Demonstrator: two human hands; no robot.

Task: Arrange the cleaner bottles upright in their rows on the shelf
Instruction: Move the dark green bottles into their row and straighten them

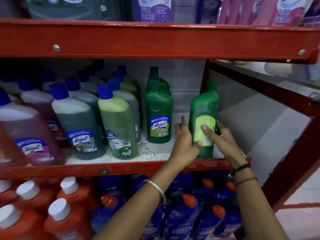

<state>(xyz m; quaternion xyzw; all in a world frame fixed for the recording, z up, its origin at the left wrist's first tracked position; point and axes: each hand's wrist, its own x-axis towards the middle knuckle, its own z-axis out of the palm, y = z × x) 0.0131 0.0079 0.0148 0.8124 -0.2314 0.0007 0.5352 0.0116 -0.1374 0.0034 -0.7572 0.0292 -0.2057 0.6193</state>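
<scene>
I see a green bottle [204, 108] standing up at the right end of the white shelf [155, 154], close to the red post [205, 77]. The left hand [184, 141] holds its left side, thumb on the label, one finger pointing up. The right hand [220, 135] grips its right side, thumb pressed on the label. Another green Lizol bottle [158, 108] stands a little way to the left.

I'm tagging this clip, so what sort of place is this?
Probably a shop's cleaning aisle: red metal shelving packed with rows of identical Lizol bottles, and both hands facing up a green bottle.
</scene>
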